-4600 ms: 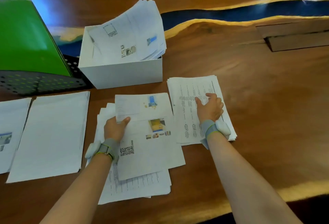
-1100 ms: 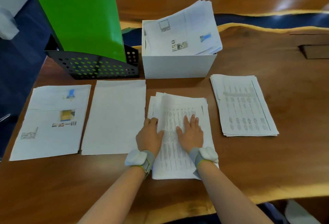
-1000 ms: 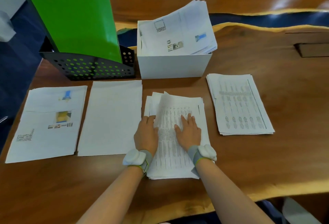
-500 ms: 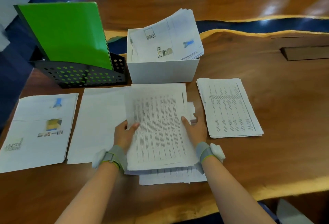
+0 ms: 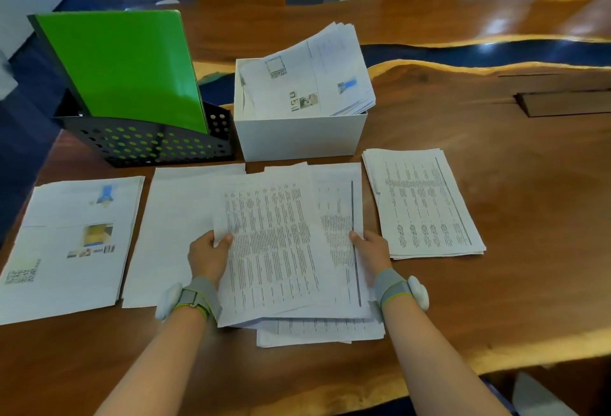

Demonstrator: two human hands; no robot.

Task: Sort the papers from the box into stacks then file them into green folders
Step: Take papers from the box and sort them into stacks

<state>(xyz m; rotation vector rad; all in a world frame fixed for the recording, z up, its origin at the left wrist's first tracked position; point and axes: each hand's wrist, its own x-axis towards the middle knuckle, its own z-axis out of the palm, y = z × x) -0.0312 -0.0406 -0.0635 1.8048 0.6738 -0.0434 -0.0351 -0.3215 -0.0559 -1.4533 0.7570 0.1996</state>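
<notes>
The left fingers (image 5: 225, 239) pinch the near-left edge of a densely printed sheet (image 5: 271, 243), thumb on top. The right fingers (image 5: 354, 236) pinch a second sheet (image 5: 340, 214) in the same way; it carries a dark vertical rule near its right edge. So the left hand (image 5: 208, 257) and right hand (image 5: 372, 252) are each clenched on paper, where a second ago both lay flat on the middle stack (image 5: 317, 333) and half a second ago they lifted what looked like one bundle together. That bundle has now fanned into two overlapping sheets in the centre of the frame, above the rest of the stack on the desk (image 5: 512, 283). The print is blurred, but the ruled sheet probably belongs with the right stack (image 5: 423, 204), which shows a like rule. At centre left lies a blank stack (image 5: 172, 233), and at far left a picture stack (image 5: 66, 243). The white box (image 5: 297, 137) at upper centre holds unsorted papers (image 5: 304, 81), and the green folders (image 5: 122, 65) stand untouched in the black rack (image 5: 145, 147) at upper left. Sorting is therefore unfinished and filing not yet begun.
</notes>
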